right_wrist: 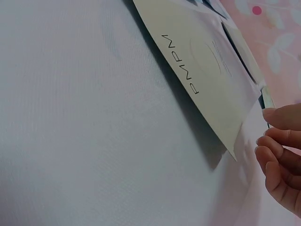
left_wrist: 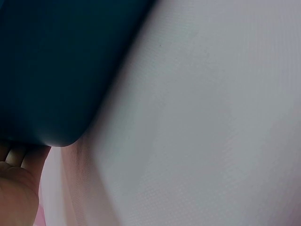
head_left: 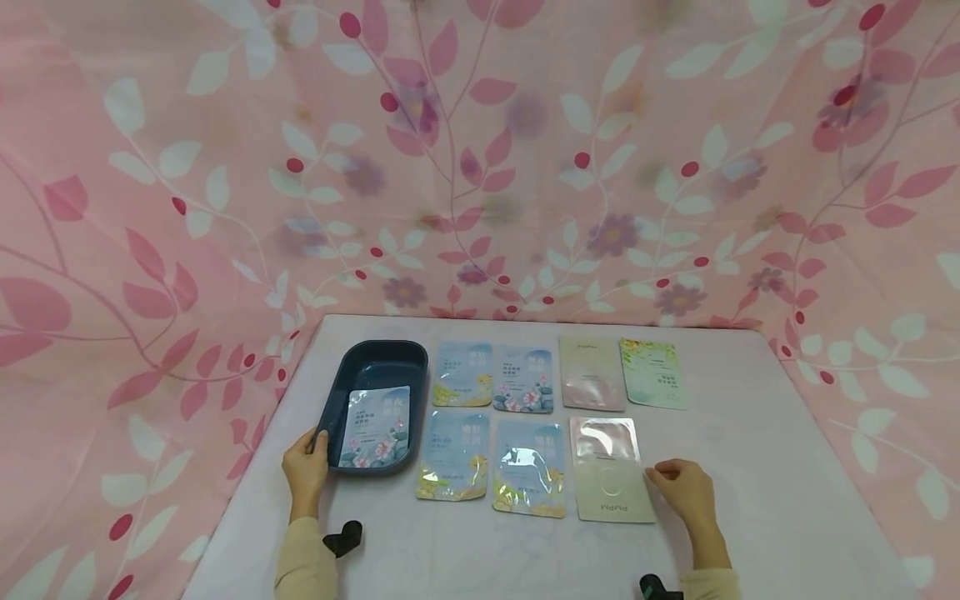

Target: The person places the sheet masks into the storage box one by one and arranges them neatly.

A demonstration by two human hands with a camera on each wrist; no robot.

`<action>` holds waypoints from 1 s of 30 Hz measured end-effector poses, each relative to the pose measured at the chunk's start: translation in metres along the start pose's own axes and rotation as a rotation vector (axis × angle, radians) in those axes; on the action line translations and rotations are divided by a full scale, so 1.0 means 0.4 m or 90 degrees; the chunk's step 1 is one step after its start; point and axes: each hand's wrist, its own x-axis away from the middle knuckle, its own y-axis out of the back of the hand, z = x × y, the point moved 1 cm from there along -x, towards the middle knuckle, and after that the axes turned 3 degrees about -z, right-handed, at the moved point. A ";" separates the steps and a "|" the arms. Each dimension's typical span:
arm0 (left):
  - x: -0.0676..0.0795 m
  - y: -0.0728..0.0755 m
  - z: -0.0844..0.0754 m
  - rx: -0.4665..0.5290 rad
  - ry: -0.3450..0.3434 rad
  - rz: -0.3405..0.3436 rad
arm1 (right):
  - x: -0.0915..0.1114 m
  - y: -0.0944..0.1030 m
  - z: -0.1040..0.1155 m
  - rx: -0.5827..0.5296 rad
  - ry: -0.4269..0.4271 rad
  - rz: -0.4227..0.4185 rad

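Note:
My left hand (head_left: 306, 468) grips the lower left rim of a dark blue tray (head_left: 347, 375), thumb on top. In the left wrist view, fingers (left_wrist: 17, 156) lie against the tray's (left_wrist: 61, 70) outer wall. Inside it lies a blue face mask sachet (head_left: 377, 427) with pink flowers. Beside the right edge of a beige PMPM sachet (head_left: 611, 471) is my right hand (head_left: 686, 493), fingers loosely bent and holding nothing. From the right wrist view, a small gap separates that hand (right_wrist: 284, 155) from the sachet (right_wrist: 202, 70), whose near edge is slightly raised.
More sachets lie flat in two rows right of the tray: light blue and yellow ones (head_left: 453, 457), a blue flowered one (head_left: 522, 380), a beige-pink one (head_left: 592, 375) and a green one (head_left: 652, 373). The white table (head_left: 772, 467) ends before a pink floral cloth (head_left: 480, 167).

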 end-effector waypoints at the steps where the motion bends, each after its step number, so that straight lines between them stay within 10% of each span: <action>1: 0.000 -0.001 0.000 -0.001 0.002 0.001 | 0.000 0.000 -0.006 0.002 -0.006 0.001; 30: 0.003 0.000 0.001 0.009 0.010 0.002 | 0.013 -0.061 0.032 0.004 -0.095 -0.031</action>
